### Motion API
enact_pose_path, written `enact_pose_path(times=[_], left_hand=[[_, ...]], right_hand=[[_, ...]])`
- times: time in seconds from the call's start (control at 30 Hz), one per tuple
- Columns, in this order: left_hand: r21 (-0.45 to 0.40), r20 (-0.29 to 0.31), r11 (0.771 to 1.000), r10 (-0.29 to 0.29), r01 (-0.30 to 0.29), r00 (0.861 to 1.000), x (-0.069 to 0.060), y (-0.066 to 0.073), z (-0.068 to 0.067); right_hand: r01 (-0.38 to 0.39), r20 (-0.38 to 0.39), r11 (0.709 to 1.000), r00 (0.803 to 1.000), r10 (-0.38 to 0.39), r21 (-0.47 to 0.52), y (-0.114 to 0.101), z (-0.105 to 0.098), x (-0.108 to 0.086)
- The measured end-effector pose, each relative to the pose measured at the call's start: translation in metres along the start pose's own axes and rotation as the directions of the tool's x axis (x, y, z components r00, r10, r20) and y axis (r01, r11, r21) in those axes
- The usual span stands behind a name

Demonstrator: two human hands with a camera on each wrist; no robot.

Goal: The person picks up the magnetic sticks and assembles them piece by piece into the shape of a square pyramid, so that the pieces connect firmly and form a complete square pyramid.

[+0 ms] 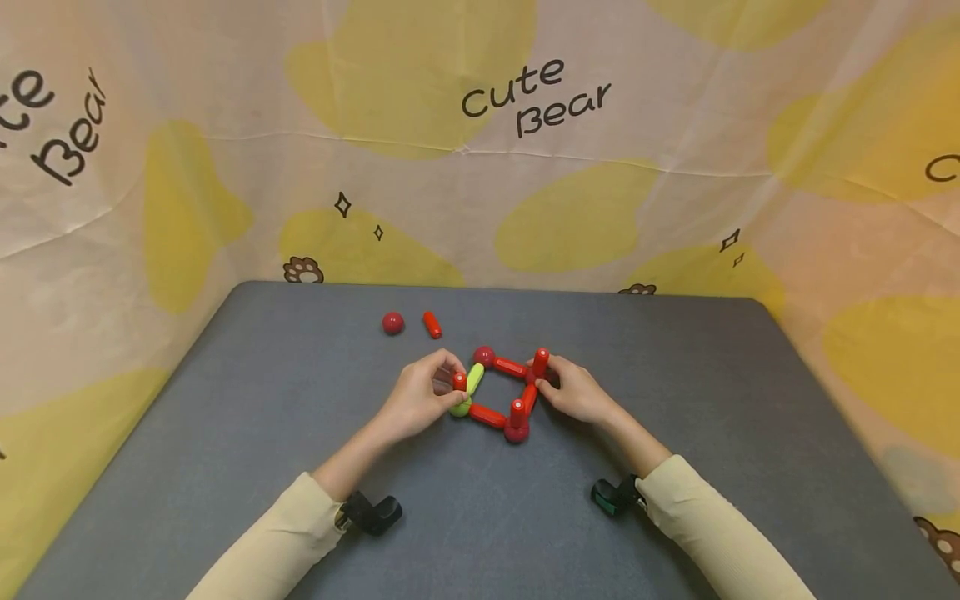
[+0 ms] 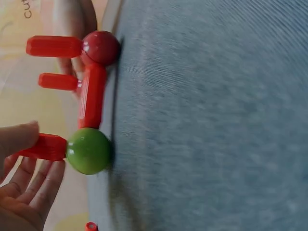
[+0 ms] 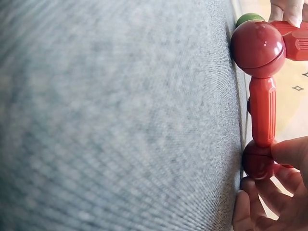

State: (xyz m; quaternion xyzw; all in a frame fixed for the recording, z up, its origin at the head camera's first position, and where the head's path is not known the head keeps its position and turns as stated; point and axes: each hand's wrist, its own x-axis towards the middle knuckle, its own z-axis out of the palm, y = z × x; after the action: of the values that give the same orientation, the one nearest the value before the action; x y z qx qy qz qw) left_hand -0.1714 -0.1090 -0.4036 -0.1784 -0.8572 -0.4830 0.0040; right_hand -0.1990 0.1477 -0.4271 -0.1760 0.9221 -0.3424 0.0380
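Note:
A four-sided frame of magnetic-looking rods and balls lies on the table. My left hand (image 1: 420, 396) pinches a red rod (image 2: 48, 147) that stands upright on the green ball (image 2: 89, 151) at the near left corner. At the far right corner, my right hand (image 1: 577, 392) holds the dark red ball (image 3: 257, 162) between thumb and fingers; an upright red rod (image 1: 541, 362) rises from it. Another upright rod (image 1: 517, 411) tops the near right ball (image 1: 516, 432). The far left ball (image 1: 483, 357) bears no upright. A yellow-green rod (image 1: 475, 378) forms the left side; red rods form the others.
Beyond the frame, a loose red ball (image 1: 393, 323) and a loose red rod (image 1: 432, 325) lie on the grey table (image 1: 300, 350). A patterned cloth (image 1: 420, 167) hangs behind the table. Dark wrist devices (image 1: 375, 512) sit at both sleeves.

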Motion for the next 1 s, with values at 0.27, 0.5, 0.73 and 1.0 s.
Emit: enact_pose_path(times=[0.27,0.5,0.73,1.0], left_hand=[[0.016,-0.001,1.000,0.013,-0.013,1.000,0.001,-0.003,0.001],[0.069,0.037,0.997,0.019,-0.022,0.999,0.000,-0.008,-0.002],[0.181,0.135,0.982,0.032,-0.057,0.990,0.000,-0.019,-0.004],[0.188,0.184,0.979,0.045,-0.080,0.982,-0.002,-0.018,0.002]], right_hand=[[-0.006,-0.003,1.000,1.000,0.006,0.000,0.000,0.000,0.000],[-0.009,0.000,1.000,1.000,0.009,-0.001,0.000,0.000,-0.001],[-0.016,0.008,1.000,1.000,0.016,-0.004,0.000,0.000,0.001],[0.006,0.001,1.000,1.000,-0.006,0.011,0.000,-0.003,0.007]])
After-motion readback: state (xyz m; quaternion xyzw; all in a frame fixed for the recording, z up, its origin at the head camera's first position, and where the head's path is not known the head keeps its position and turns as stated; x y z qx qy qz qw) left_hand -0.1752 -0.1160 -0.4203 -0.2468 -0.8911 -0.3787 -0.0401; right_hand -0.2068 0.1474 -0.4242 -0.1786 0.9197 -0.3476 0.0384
